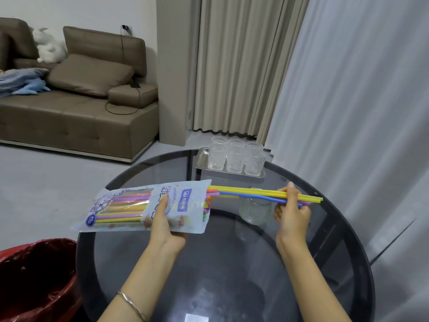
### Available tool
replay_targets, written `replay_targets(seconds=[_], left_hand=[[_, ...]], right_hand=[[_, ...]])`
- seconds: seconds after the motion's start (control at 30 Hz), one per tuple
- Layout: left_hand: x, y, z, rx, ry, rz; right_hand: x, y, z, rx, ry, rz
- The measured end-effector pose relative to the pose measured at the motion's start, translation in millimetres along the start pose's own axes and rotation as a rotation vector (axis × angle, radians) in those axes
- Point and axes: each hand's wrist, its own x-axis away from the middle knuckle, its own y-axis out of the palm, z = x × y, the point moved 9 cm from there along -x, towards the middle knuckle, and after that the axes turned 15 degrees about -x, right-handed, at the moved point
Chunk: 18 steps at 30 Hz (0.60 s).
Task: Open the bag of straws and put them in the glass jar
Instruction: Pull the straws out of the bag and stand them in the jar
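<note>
The bag of straws [116,205] is held flat above the round glass table, its open mouth pointing right. My left hand [163,225] grips the bag near its middle, thumb on top. Several coloured straws [250,193], yellow, blue and purple, stick partway out of the mouth. My right hand [291,211] pinches those straws near their right ends. The glass jar [254,211] stands upright on the table just below the pulled-out straws, between my two hands.
A metal tray [201,160] with several drinking glasses [235,156] sits at the table's far edge. A red-lined bin [34,280] stands at the lower left beside the table [209,275]. A sofa and curtains lie beyond.
</note>
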Motion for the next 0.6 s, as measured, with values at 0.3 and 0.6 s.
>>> replay_targets(seconds=[0.3,0.6], left_hand=[[4.9,23.4,-31.9,-0.081,-0.060,-0.097],[-33.2,28.8,-2.1,-0.131,0.044,-0.037]], right_hand=[[16.7,31.4,33.8,0.052,0.165,-0.222],[-44.0,-7.7,-13.8,0.059,0.030,0.066]])
